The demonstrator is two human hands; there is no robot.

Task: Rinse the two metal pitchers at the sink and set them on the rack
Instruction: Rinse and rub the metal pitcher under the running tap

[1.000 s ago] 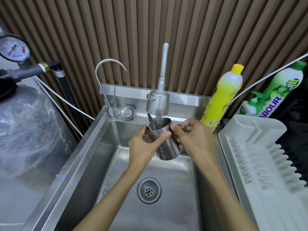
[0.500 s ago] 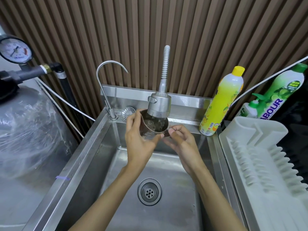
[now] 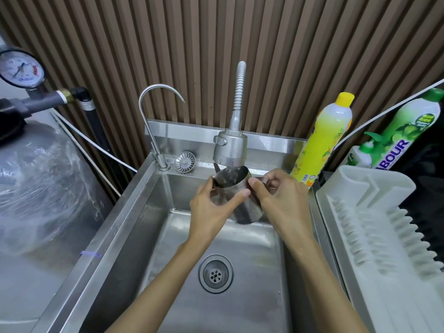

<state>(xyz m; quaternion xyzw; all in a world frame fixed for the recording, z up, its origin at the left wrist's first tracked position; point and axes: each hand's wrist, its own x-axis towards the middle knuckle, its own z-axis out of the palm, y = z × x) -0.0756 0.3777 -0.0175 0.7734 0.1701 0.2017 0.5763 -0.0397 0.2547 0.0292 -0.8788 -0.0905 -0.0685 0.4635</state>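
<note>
Whereas half a second ago the pitcher (image 3: 236, 198) was tipped mouth-outward against the tap head (image 3: 230, 150), it is now sitting upright beneath it, taking water. The left hand (image 3: 211, 210) is wrapping the body; the right hand (image 3: 278, 198) is closing on the handle side. Rinsing appears to be continuing. The rack (image 3: 374, 236) is standing empty beyond the sink's (image 3: 134, 212) right edge, unobstructed; a yellow bottle (image 3: 322, 143) is occupying the back right corner. No second pitcher is showing.

A kitchen wash station: steel sink (image 3: 134, 227), spray faucet (image 3: 230, 147), dish-soap bottles (image 3: 324, 138), white drying rack (image 3: 374, 236) at right.
</note>
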